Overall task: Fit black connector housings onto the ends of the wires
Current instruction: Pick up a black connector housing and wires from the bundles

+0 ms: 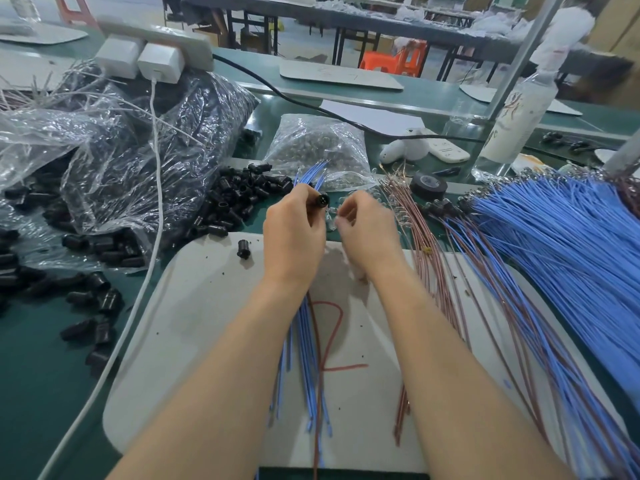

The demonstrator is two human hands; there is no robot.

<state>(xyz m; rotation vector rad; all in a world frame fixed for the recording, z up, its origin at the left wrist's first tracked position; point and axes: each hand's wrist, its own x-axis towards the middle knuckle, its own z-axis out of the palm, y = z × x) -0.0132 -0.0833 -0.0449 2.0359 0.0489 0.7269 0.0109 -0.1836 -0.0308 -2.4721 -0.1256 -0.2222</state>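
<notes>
Barely begun, I judge. The left hand grips a bunch of blue wires, with one black housing at its fingers. The right hand curls just beside; whether it holds anything I cannot tell. A heap of housings lies left of the fingers and loose wires lie to their right.

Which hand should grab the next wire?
Probably the right hand: the loose pinkish-brown wires lie just beside it, while the left hand grips the small black round connector housing and thin blue wires.
</notes>
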